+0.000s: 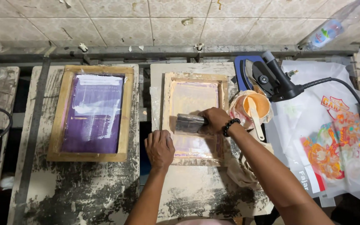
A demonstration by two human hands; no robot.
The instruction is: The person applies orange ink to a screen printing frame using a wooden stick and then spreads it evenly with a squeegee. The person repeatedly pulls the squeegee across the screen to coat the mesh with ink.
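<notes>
Ink-crusted and scraped pale, the desk (pixel 84 187) fills the view, a metal rail and stained beige wall tiles (pixel 117 25) running along its twelve o'clock edge. At nine o'clock a purple-meshed wooden screen frame (pixel 91 113) lies flat and unattended. At centre a second, pinkish screen frame (pixel 194 118) lies flat. The left hand (pixel 159 148) presses down on its seven o'clock corner, fingers curled over the wood and grasping nothing else, seemingly to keep it from sliding. The right hand (pixel 216 119) has its grip clenched around a dark squeegee (pixel 189 123), which lies across the mesh at mid-frame, blade down. At three o'clock printed transfer sheets (pixel 334 146) with orange-and-red artwork overlap. A black heat tool (pixel 278 81) with a cable rests at one o'clock beside an orange ink tub (pixel 261 104), both within reach. A pale spatula (pixel 255 116) stands in the tub.
</notes>
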